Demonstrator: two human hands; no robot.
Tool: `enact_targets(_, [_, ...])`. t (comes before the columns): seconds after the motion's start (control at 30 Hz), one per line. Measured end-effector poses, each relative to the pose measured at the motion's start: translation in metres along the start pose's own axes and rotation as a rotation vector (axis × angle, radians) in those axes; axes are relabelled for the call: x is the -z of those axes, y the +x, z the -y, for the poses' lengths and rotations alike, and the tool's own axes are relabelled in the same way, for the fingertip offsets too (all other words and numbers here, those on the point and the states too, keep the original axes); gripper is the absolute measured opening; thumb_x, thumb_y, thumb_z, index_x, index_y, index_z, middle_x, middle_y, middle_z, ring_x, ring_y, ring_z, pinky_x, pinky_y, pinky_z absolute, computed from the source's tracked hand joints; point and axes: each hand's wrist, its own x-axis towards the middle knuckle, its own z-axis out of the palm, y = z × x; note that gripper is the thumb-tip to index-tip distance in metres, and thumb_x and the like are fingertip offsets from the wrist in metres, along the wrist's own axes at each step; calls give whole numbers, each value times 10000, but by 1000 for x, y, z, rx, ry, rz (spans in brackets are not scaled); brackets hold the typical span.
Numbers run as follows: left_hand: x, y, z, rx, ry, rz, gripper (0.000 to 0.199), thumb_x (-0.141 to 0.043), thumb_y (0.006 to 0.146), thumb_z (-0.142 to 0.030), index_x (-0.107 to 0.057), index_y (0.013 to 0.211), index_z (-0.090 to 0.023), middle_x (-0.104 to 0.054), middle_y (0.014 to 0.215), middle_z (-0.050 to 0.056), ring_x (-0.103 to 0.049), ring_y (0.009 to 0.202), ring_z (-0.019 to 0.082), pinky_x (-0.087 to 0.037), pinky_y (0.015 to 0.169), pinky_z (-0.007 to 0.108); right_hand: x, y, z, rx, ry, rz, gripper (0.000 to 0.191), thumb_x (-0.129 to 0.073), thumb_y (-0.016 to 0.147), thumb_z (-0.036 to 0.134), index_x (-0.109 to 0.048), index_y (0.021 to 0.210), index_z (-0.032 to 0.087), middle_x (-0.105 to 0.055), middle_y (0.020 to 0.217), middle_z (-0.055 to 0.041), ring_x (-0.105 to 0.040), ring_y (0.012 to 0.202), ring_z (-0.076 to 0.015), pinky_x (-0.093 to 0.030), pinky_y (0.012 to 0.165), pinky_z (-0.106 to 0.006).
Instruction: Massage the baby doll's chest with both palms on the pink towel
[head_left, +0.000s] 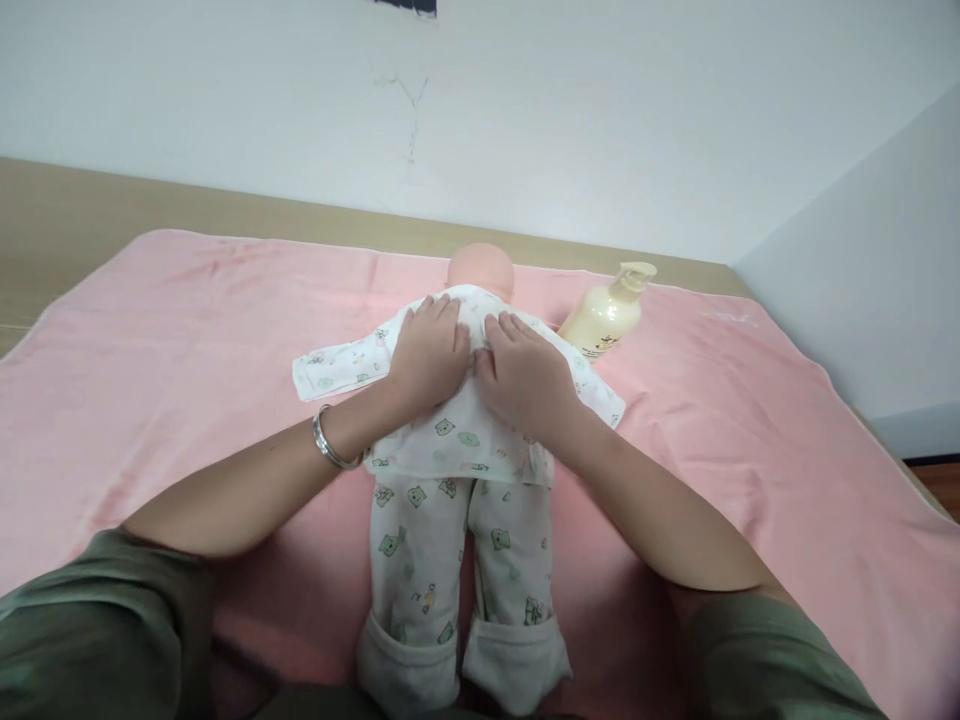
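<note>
A baby doll (480, 268) lies on a pink blanket (225, 300), its bald head at the far end and its legs toward me. It wears a white printed top (450, 440) and matching trousers (420, 560) with turned-up cuffs. My left hand (429, 352) rests flat on the left side of the doll's upper back, fingers stretched out. Beside it, my right hand (529, 375) lies flat on the right side, a narrow gap between the two. Both hands hold nothing. No facial features of the doll show, and its hands are hidden in the sleeves.
A cream pump bottle (606, 312) leans at a tilt on the blanket, just beyond the doll's right-side sleeve. The blanket covers a wooden surface (67, 215) that meets a white wall (562, 120) at the back. Another wall panel (877, 250) stands at the right.
</note>
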Motion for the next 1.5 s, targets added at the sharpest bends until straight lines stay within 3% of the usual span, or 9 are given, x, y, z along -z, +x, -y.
enact_targets(0.17, [-3,-29,-16,-132,-17,-37,566,-329,986,-272,-459,1485,-37,-424,1612,189,-324,1550,362,-264,1293,571,-7,23,-21,-46,46,3,428,-299,1022,285,-627,1173,54,-678,1235,-203,-604,1201,-334,-471,1094,-488])
enact_targets(0.4, [0,1,2,5,-113,37,574,-318,956,-277,-505,1463,-85,-488,1574,158,-380,1524,331,-263,1302,569,3,-9,7,6,-158,-41,458,-297,1041,287,-688,1038,48,-709,1066,-243,-642,1083,-351,-521,976,-486])
enact_targets(0.53, [-1,-6,-2,10,-77,2,600,-294,963,-277,-467,1484,-37,-459,1587,187,-350,1534,361,-256,1292,602,0,1,-3,-28,-64,2,457,-327,1035,295,-658,1179,15,-668,1276,-246,-594,1268,-350,-486,1093,-474])
enact_targets(0.67, [1,-28,-16,-107,-29,-11,568,-327,982,-300,-490,1469,-58,-438,1605,181,-333,1547,351,-278,1286,583,-9,22,-23,-78,71,52,502,-316,1038,323,-569,1319,-8,-563,1454,-238,-479,1422,-335,-396,1209,-476])
enact_targets(0.87, [4,-9,-6,-35,-68,76,599,-249,1018,-337,-462,1483,-27,-397,1625,203,-315,1554,364,-249,1289,612,-4,7,-10,-29,-65,-49,423,-323,1032,314,-678,1036,84,-711,1119,-199,-635,1139,-320,-521,1028,-458])
enact_targets(1.0, [3,5,4,6,-50,85,627,-195,1031,-362,-449,1482,-8,-411,1607,228,-321,1547,373,-264,1278,631,3,-6,-1,19,-82,-65,333,-389,1005,296,-643,831,170,-699,899,-148,-645,911,-273,-549,869,-404])
enact_targets(1.23, [6,-24,-16,-102,36,31,576,-314,988,-296,-517,1415,33,-459,1562,248,-377,1509,386,-315,1277,557,1,25,-29,9,112,101,366,-330,1033,337,-618,1102,122,-664,1220,-161,-592,1181,-289,-480,1059,-437])
enact_targets(1.33, [6,-22,-15,-105,-19,19,554,-327,986,-310,-545,1403,-19,-477,1565,207,-373,1518,361,-310,1282,555,0,28,-28,13,92,88,385,-302,1037,322,-622,1092,116,-667,1204,-171,-591,1165,-292,-461,1078,-451])
enact_targets(1.5, [-1,-3,0,-16,-105,51,607,-283,982,-329,-450,1492,-44,-424,1608,196,-326,1546,352,-228,1298,609,6,3,-6,20,-19,4,388,-311,1027,302,-656,959,138,-692,1026,-159,-621,1071,-293,-498,1016,-430])
